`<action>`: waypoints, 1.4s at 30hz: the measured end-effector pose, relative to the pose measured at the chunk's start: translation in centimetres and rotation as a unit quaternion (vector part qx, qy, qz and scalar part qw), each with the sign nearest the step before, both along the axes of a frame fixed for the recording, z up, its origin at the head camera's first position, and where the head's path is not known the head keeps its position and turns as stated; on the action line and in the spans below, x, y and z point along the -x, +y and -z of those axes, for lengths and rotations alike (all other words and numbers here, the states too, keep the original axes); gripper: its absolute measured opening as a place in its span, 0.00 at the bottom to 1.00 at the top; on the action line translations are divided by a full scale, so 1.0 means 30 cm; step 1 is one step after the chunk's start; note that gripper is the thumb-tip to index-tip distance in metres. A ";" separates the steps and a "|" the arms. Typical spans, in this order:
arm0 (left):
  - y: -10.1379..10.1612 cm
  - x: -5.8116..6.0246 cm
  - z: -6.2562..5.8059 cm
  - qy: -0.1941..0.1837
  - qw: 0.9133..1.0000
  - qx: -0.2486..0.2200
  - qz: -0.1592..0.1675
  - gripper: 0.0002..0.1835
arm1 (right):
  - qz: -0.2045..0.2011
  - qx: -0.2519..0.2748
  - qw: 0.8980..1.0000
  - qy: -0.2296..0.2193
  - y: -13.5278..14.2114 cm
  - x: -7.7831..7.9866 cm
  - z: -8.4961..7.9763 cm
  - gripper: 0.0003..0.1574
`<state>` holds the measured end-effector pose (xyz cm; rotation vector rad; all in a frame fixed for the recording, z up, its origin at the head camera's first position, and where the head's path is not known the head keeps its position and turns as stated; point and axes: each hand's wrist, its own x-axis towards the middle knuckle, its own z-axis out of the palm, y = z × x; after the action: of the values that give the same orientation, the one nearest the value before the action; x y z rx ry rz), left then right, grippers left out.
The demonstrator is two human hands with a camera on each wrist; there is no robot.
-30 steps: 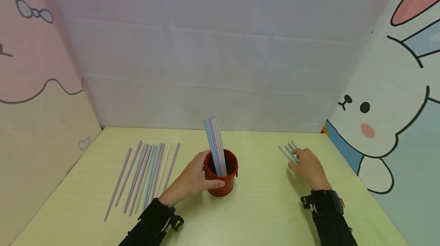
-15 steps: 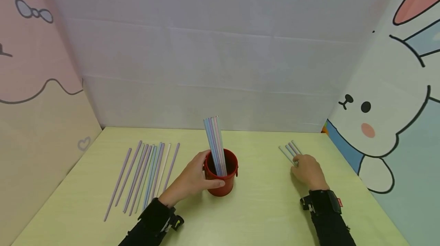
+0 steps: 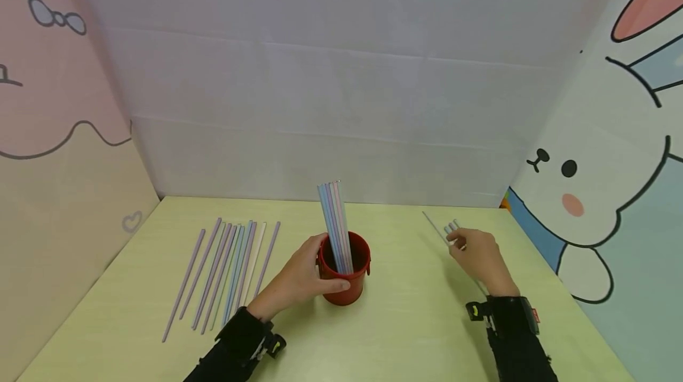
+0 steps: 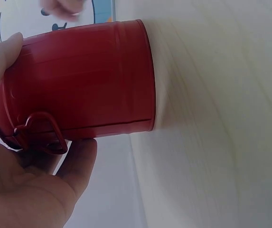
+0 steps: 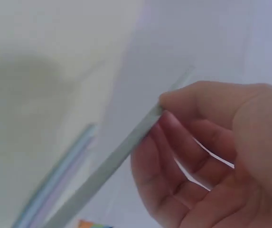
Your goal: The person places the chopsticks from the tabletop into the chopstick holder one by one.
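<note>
My left hand [image 3: 300,275] grips a small red bucket [image 3: 347,294], fingers round its far side and thumb along the near side. A bundle of pastel straws [image 3: 334,225] leans in the bucket. In the left wrist view, the bucket [image 4: 83,78] shows a wire loop on its side. At the right, my right hand [image 3: 482,257] pinches one pale greenish straw [image 5: 121,154] between thumb and fingertips, tilted and raised. Several other straws [image 3: 450,225] lie beneath and behind that hand, partly hidden by it; blurred straws [image 5: 60,173] show beside the held one.
A loose row of purple, blue and white straws [image 3: 213,275] lies on the pale yellow table [image 3: 395,334] to the left of the bucket. A white wall panel [image 3: 341,103] stands at the back, with cartoon-printed panels at both sides.
My right hand has picked up one straw from the right-hand group and raised it, its far end now pointing up and left. The left hand keeps its hold on the bucket.
</note>
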<state>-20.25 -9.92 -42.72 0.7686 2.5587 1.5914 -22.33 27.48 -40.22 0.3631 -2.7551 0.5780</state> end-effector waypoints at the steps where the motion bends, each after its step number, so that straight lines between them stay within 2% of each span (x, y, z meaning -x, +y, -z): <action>1: 0.001 -0.007 -0.012 0.000 1.000 -0.004 0.002 0.46 | -0.005 0.014 1.000 0.011 -0.014 -0.006 -0.026 0.10; 7: 0.004 -0.048 -0.086 -0.002 0.999 -0.023 0.022 0.44 | -0.030 0.096 0.991 0.088 -0.106 -0.045 -0.167 0.12; 10: 0.003 -0.054 -0.099 -0.004 0.999 -0.022 0.025 0.43 | -0.041 0.143 0.983 0.109 -0.156 -0.061 -0.213 0.13; 13: 0.002 -0.056 -0.101 -0.001 1.000 -0.020 0.023 0.43 | -0.055 0.201 0.973 0.104 -0.209 -0.078 -0.251 0.14; 16: 0.003 -0.056 -0.100 0.005 1.000 -0.019 0.021 0.43 | -0.088 0.268 0.954 0.097 -0.263 -0.091 -0.282 0.14; 21: 0.003 -0.045 -0.082 0.011 0.999 -0.024 0.024 0.43 | -0.169 0.386 0.902 0.097 -0.366 -0.116 -0.334 0.16; 23: 0.003 -0.032 -0.060 0.012 0.999 -0.025 0.023 0.43 | -0.189 0.412 0.886 0.098 -0.407 -0.126 -0.349 0.15; 24: 0.003 -0.023 -0.046 0.013 0.999 -0.023 0.022 0.43 | -0.194 0.417 0.882 0.098 -0.425 -0.131 -0.355 0.15; 26: 0.001 -0.006 -0.017 0.015 1.000 -0.017 0.017 0.44 | -0.197 0.420 0.881 0.095 -0.454 -0.136 -0.357 0.15; 29: -0.002 0.016 0.017 0.015 1.000 -0.005 0.014 0.45 | -0.195 0.415 0.885 0.087 -0.476 -0.133 -0.345 0.15; 33: -0.005 0.026 0.031 0.011 1.000 0.001 0.013 0.46 | -0.189 0.411 0.889 0.071 -0.487 -0.114 -0.313 0.14; 38: -0.007 0.016 0.019 0.010 1.000 0.001 0.010 0.46 | -0.173 0.390 0.903 0.046 -0.503 -0.085 -0.262 0.14; 42: -0.001 -0.009 -0.023 0.012 1.000 -0.012 0.013 0.44 | -0.160 0.368 0.915 0.029 -0.514 -0.073 -0.230 0.14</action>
<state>-19.98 -9.94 -42.03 0.8252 2.5401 1.6171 -20.14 12.05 -33.32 0.6195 -2.2021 1.5766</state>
